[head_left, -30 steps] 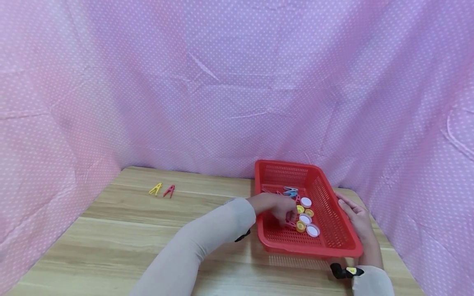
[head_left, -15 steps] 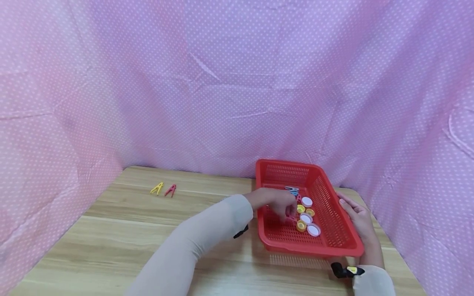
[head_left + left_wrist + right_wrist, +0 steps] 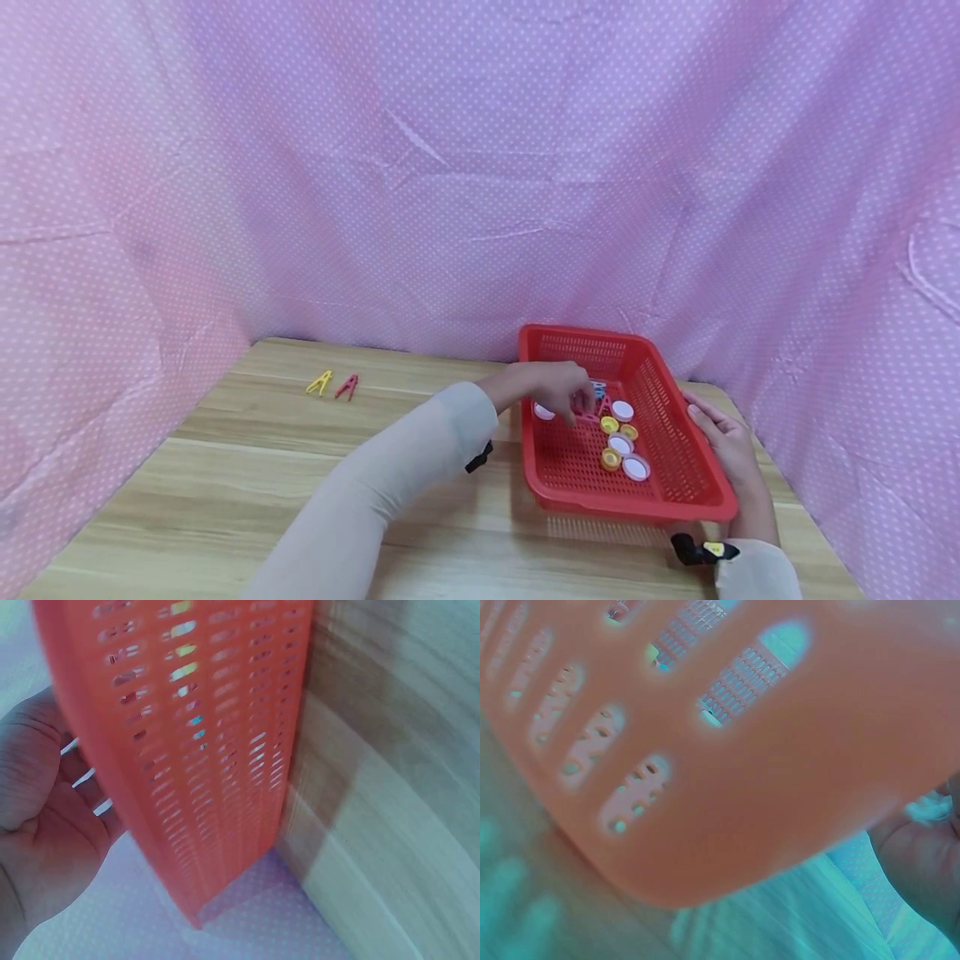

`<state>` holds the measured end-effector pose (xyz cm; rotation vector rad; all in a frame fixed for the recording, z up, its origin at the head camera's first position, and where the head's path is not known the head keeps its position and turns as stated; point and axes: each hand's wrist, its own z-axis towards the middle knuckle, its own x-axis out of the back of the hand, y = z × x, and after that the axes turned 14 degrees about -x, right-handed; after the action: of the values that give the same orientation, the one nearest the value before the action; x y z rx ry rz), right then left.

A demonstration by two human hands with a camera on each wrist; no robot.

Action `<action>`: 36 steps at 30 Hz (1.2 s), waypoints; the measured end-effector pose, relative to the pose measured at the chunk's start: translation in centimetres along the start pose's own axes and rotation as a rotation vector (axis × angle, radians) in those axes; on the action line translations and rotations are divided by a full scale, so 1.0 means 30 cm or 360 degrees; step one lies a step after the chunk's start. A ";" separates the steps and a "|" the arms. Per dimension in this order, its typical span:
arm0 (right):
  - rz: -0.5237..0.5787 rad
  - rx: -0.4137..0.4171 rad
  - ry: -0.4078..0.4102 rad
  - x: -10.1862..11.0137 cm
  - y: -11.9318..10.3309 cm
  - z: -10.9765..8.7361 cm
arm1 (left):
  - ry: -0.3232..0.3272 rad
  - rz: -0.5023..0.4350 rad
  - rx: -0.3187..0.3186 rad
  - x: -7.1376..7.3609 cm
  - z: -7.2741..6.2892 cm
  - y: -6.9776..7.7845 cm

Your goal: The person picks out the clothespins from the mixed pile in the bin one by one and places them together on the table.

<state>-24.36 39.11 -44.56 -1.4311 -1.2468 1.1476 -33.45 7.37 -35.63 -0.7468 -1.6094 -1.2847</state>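
My left hand (image 3: 562, 390) reaches over the left rim into a red plastic basket (image 3: 636, 505) and pinches a pink clothespin (image 3: 587, 418) just above the basket floor. Beside it in the basket lie another pink clothespin (image 3: 605, 405), a blue clothespin (image 3: 597, 390), several white caps (image 3: 636, 467) and several yellow caps (image 3: 611, 459). My right hand (image 3: 727, 442) grips the basket's right rim, thumb on top. The left wrist view has my left hand (image 3: 52, 817) beyond the slotted wall, its fingertips hidden. The basket wall (image 3: 780, 795) fills most of the right wrist view.
A yellow clothespin (image 3: 320, 382) and a pink-red clothespin (image 3: 347, 387) lie apart on the wooden table (image 3: 247, 475), far left. A dotted pink curtain (image 3: 450, 208) hangs behind the table and along both sides.
My left hand has moved toward the back of the basket and up a little, and the pink clothespin at its fingertips has moved with it. The right hand stays on the rim.
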 end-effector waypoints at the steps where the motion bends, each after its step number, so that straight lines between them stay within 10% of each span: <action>1: -0.0001 -0.0002 0.0002 0.000 0.000 0.000 | 0.0020 -0.0003 0.0001 0.005 -0.005 -0.003; 20: 0.0007 0.0041 -0.0002 0.005 0.001 -0.006 | 0.0159 0.0077 -0.0077 0.114 -0.133 -0.056; 36: 0.0010 0.0011 -0.0004 -0.002 0.003 -0.001 | 0.0354 -0.0108 -0.0076 0.130 -0.374 -0.178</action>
<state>-24.33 39.03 -44.63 -1.4300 -1.2399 1.1568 -36.51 -5.17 -33.81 -0.5605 -1.4391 -1.4073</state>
